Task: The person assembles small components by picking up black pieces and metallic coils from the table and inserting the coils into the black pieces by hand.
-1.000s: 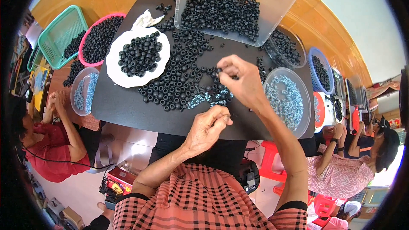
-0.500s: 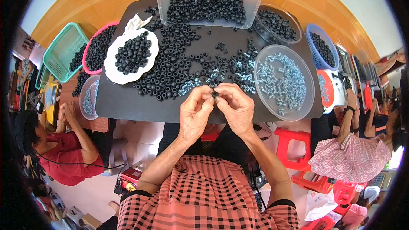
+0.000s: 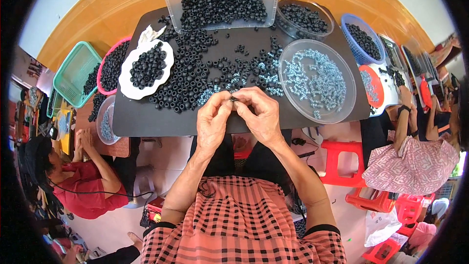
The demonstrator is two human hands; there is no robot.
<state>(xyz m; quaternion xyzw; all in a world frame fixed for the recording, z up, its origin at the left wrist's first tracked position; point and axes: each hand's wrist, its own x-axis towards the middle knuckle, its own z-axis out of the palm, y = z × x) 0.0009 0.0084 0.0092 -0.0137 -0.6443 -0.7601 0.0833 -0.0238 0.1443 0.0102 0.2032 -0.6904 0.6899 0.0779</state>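
Fingertips of the left hand (image 3: 213, 120) and the right hand (image 3: 259, 117) meet above the near part of the dark tabletop (image 3: 146, 122), both closed on a small black piece (image 3: 234, 99), probably a bead. It sits right between the two pinches, neither hand clearly nearer; the left takes it from its left side, the right from its right. Fingers cover most of it, so I cannot tell which way its long axis or hole points.

Just beyond the fingertips lie blue-and-white striped coils (image 3: 207, 96), mixed in with loose black beads (image 3: 178, 90) that spread away to the left. The round clear tray (image 3: 343, 108) of similar coils stands to the right, on the right hand's side, apart from it. Farther off on the left hand's side, a scalloped white plate (image 3: 130, 84) carries a heap of black beads (image 3: 149, 66).
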